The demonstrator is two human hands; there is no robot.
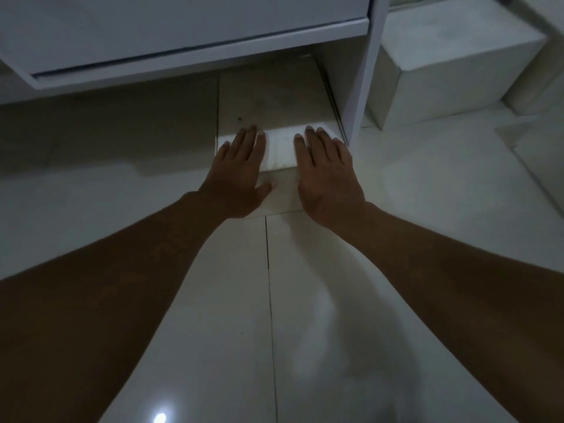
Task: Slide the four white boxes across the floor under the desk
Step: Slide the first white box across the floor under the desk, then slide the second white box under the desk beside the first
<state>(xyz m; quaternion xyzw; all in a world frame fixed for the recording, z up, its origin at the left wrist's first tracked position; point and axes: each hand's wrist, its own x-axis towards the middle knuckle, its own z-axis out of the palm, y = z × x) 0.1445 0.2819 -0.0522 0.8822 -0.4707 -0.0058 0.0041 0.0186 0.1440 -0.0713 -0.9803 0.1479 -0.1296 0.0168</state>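
- A white box (279, 117) sits on the floor (320, 285), most of it already beneath the desk (183, 35); only its near end sticks out into brighter light.
- The box's right edge runs just beside the desk's upright leg panel (364, 71).
- The left hand (239, 172) lies flat on the near top of the box, fingers straight and close together, thumb stretched out to the side over the box's front face.
- The right hand (328, 175) lies flat in the same way on the right part of the box top, fingers straight and slightly fanned; its thumb is hidden.
- Neither hand curls round anything; both press on the box with extended fingers.
- Both bare forearms reach in from the bottom corners of the view and converge on the box.
- Beyond the leg panel, at upper right, another white box (451, 65) stands on the floor outside the desk, well apart from the hands.
- A further white box (540, 74) shows at the far right edge, partly cut off and blurred.
- The glossy tiled floor carries a dark grout line running toward the box and a small bright reflection near the bottom edge.
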